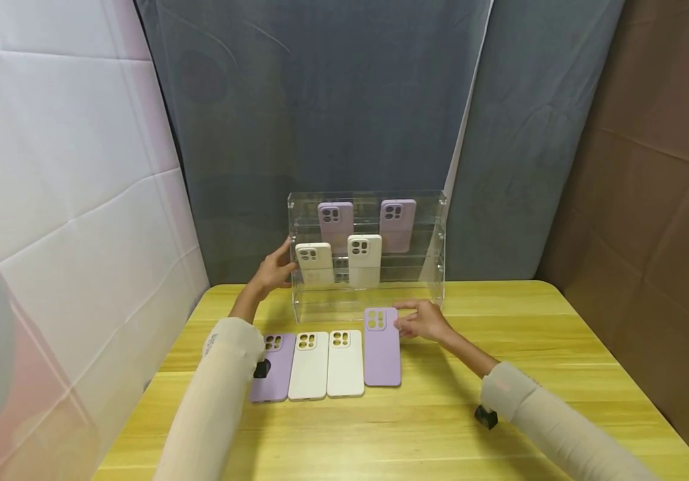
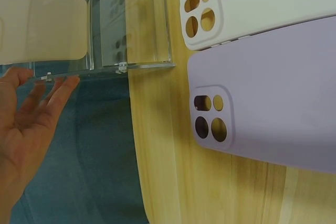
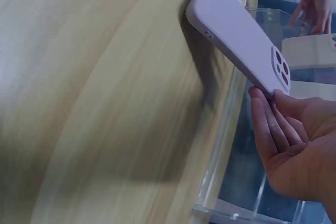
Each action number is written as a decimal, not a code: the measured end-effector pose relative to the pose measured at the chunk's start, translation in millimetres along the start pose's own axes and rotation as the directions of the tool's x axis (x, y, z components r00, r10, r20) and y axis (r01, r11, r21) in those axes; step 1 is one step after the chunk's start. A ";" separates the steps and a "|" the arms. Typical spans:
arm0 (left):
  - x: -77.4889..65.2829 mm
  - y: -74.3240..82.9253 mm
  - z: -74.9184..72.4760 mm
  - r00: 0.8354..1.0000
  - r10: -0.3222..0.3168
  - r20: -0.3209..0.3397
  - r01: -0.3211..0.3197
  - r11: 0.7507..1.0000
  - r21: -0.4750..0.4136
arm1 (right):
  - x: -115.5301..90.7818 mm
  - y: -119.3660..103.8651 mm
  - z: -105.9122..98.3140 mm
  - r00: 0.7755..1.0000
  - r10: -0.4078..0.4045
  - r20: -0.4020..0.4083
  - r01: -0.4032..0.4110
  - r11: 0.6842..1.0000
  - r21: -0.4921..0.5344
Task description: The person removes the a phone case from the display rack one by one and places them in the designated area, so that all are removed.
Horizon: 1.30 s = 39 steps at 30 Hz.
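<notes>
At the upper right edge of a lilac phone case [image 1: 382,354], my right hand [image 1: 422,321] pinches it between thumb and fingers. The right wrist view shows this case [image 3: 236,30] tilted, its camera-hole end raised off the table. My left hand [image 1: 274,270] reaches to the left side of a clear acrylic display stand [image 1: 410,274]. In the left wrist view, its fairly straight fingers [image 2: 58,98] touch the stand's side panel. The stand holds two lilac cases [image 1: 397,226] higher up and two white cases [image 1: 365,260] lower down.
Left of the held case, two white cases [image 1: 345,364] and a lilac case [image 1: 281,374] lie side by side on the wooden table [image 1: 344,441]. The left sleeve partly covers that lilac case. A grey curtain [image 1: 320,100] hangs behind the stand.
</notes>
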State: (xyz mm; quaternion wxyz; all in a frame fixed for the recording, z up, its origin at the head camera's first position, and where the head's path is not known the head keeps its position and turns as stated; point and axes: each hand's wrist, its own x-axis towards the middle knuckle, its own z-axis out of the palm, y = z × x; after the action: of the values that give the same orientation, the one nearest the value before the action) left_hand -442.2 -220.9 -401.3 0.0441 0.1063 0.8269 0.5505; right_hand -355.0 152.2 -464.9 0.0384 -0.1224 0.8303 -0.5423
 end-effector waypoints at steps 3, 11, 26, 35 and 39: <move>0.1 0.3 -0.1 1.000 -0.001 -0.006 0.001 1.000 0.003 | 0.2 4.2 2.2 1.000 0.017 0.007 -0.018 1.000 0.007; 0.2 -0.4 1.2 1.000 -0.008 -0.022 0.008 1.000 0.018 | 0.3 14.6 8.0 0.998 0.060 -0.005 -0.061 0.998 -0.011; 0.6 -1.0 1.3 1.000 -0.003 -0.029 0.003 1.000 0.016 | -0.8 24.4 19.4 0.991 0.132 -0.020 -0.132 0.991 0.012; 1.6 0.4 1.5 1.000 -0.004 -0.024 0.004 1.000 0.000 | -3.8 29.6 20.3 0.990 0.141 -0.029 -0.141 0.990 -0.005; 0.7 0.5 1.9 1.000 -0.003 -0.027 0.003 1.000 0.003 | -5.3 31.4 20.3 0.992 0.120 -0.040 -0.121 0.992 -0.023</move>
State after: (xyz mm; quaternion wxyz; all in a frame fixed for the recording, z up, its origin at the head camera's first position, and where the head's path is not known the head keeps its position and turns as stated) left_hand -442.4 -218.8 -401.5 0.0335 0.0978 0.8284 0.5504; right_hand -350.9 147.5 -502.1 0.0536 -0.0620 0.8436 -0.5307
